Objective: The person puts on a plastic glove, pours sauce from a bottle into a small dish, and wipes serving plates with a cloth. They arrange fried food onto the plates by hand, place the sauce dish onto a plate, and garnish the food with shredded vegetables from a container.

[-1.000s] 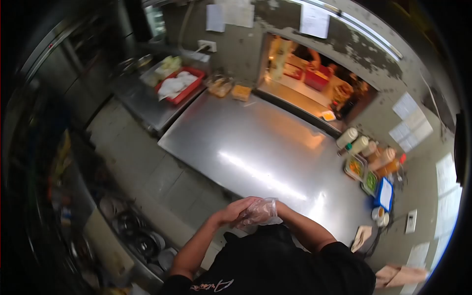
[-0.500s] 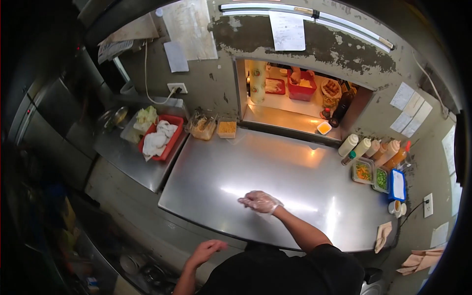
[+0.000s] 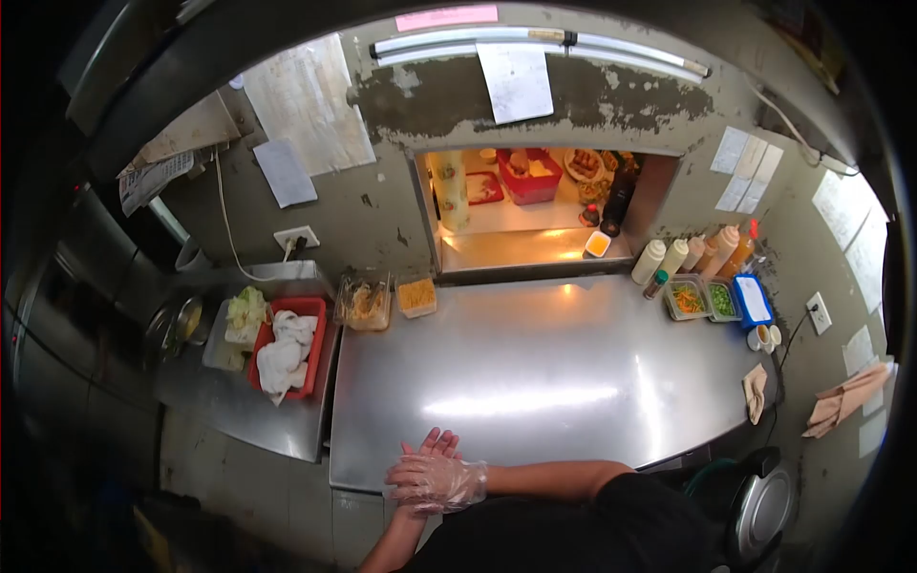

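My right hand (image 3: 435,481) wears a clear plastic glove and lies across my left hand (image 3: 441,443), at the front edge of the steel table (image 3: 516,353). The bare fingertips of my left hand stick out beyond the glove, stretched and slightly apart. Its palm and thumb side are mostly covered. The gloved fingers of my right hand look extended over the left hand's back or palm; which one I cannot tell. No object shows in either hand.
Left stand a red bin (image 3: 311,368) with white cloths, a lettuce tub (image 3: 225,350) and two food containers. Squeeze bottles (image 3: 650,261), a carrot tub (image 3: 686,298), a greens tub (image 3: 722,300) and a folded cloth (image 3: 755,393) are right. Through the pass-through window (image 3: 535,250), food trays are visible.
My gloved right hand has moved left and toward me, onto my left hand. My left hand has come up to meet it. The whole view has also shifted.
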### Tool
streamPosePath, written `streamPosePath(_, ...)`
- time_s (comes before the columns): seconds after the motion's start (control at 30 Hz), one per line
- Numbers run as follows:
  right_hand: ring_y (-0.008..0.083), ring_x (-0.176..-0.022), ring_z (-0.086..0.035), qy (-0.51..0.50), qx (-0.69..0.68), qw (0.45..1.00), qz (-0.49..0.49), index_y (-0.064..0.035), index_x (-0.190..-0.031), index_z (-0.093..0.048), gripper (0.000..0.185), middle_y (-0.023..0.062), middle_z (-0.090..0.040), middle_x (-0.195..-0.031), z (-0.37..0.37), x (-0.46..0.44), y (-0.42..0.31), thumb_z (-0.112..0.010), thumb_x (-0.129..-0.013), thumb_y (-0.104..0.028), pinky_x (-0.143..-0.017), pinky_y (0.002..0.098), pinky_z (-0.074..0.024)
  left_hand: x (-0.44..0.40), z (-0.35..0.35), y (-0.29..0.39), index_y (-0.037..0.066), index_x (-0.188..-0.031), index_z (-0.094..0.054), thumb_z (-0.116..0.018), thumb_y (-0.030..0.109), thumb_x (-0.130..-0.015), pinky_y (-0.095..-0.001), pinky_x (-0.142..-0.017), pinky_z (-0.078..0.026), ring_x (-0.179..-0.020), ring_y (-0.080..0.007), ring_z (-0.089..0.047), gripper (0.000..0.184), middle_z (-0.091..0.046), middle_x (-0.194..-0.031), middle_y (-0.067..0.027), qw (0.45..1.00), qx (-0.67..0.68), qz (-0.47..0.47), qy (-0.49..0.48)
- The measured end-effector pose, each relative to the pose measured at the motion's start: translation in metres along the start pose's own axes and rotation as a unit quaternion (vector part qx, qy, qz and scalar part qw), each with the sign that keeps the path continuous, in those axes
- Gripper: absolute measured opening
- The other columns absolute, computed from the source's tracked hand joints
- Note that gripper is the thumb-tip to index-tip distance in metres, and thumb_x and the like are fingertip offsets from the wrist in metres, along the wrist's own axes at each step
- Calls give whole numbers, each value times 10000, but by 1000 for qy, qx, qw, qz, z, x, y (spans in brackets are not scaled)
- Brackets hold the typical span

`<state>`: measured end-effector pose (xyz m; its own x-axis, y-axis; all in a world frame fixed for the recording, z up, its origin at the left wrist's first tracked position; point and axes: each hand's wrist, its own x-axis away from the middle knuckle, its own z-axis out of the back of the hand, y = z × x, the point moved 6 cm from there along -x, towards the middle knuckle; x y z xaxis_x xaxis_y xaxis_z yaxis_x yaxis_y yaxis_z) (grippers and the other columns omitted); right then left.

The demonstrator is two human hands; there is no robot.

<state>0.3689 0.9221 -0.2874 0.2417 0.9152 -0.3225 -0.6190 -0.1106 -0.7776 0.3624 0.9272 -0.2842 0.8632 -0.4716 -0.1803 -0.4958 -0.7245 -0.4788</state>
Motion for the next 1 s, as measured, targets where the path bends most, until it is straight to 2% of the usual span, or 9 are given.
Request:
streamPosePath(0.13, 327, -1214, -522, 131, 47, 986, -88, -53, -1361, -475, 500, 158, -536, -1326, 31, -10, 15, -486, -1001, -400, -1028, 424, -424, -6, -48, -9, 77, -1337, -444, -417, 460, -999, -454, -1005, -393, -1248, -301, -444, 512, -440, -1406, -142, 990, -41, 114, -74)
streamPosePath(0.17, 326, -1215, -520, 175, 60, 976, -117, -55, -1363, -472, 499, 157, -534, -1327, 43, -10, 20, -482, -1002, -399, -1029, 424, -423, 15, -45, 46, 63, -1468, -351, -425, 519, -997, -390, -1107, -348, -1371, -252, -369, 660, -347, -1529, -138, 915, -358, -39, 180)
streamPosePath(0.23, 322, -1215, -518, 261, 71, 944, -187, -57, -1369, -466, 499, 155, -532, -1328, 65, -4, 36, -474, -1005, -399, -1030, 423, -422, 14, -50, 75, 59, -1492, -313, -444, 470, -1006, -396, -1143, -284, -1425, -301, -311, 650, -312, -1556, -148, 887, -444, -39, 122)
streamPosePath(0.3, 318, -1216, -516, 310, 35, 911, -270, -60, -1375, -460, 499, 152, -530, -1329, 74, 12, 65, -466, -1007, -398, -1030, 423, -421, -1, -80, 73, 48, -1460, -383, -447, 446, -1012, -399, -1116, -323, -1433, -305, -304, 603, -323, -1547, -162, 729, -672, -101, 84)
streamPosePath(0.4, 312, -1217, -513, 292, -137, 871, -371, -64, -1383, -450, 498, 148, -526, -1330, 55, 50, 121, -454, -1011, -396, -1032, 422, -419, -25, -116, 41, 30, -1343, -532, -480, 374, -1008, -407, -1062, -377, -1389, -302, -386, 482, -420, -1484, -168, 261, -952, -135, -85)
streamPosePath(0.6, 301, -1218, -507, 283, -499, 753, -321, -72, -1400, -432, 498, 140, -519, -1333, -8, 114, 136, -430, -1019, -394, -1034, 420, -416, -52, -29, -21, 43, -1124, -666, -579, 251, -956, -388, -913, -496, -1091, -293, -631, 281, -685, -1119, -123, 143, -960, 129, -205)
streamPosePath(0.73, 293, -1219, -503, 328, -584, 700, -247, -78, -1411, -420, 498, 135, -514, -1335, -2, 134, 123, -414, -1025, -392, -1035, 418, -413, -58, -31, -66, 51, -1095, -668, -611, 236, -925, -391, -863, -506, -950, -267, -663, 257, -699, -1045, -100, 135, -932, -4, -337)
streamPosePath(0.93, 282, -1221, -496, 382, -636, 659, -125, -86, -1428, -401, 498, 127, -507, -1338, 32, 135, 125, -390, -1033, -389, -1038, 416, -410, -90, 21, -108, 66, -908, -621, -621, 252, -888, -379, -795, -448, -802, -244, -596, 188, -611, -833, -69, -5, -929, -3, -369)
streamPosePath(1.0, 278, -1222, -494, 379, -667, 638, -65, -88, -1433, -395, 498, 125, -505, -1339, 31, 138, 125, -382, -1035, -389, -1039, 416, -409, -97, 45, -103, 70, -902, -606, -613, 263, -895, -385, -792, -434, -802, -242, -583, 193, -598, -817, -67, 31, -930, 35, -364)
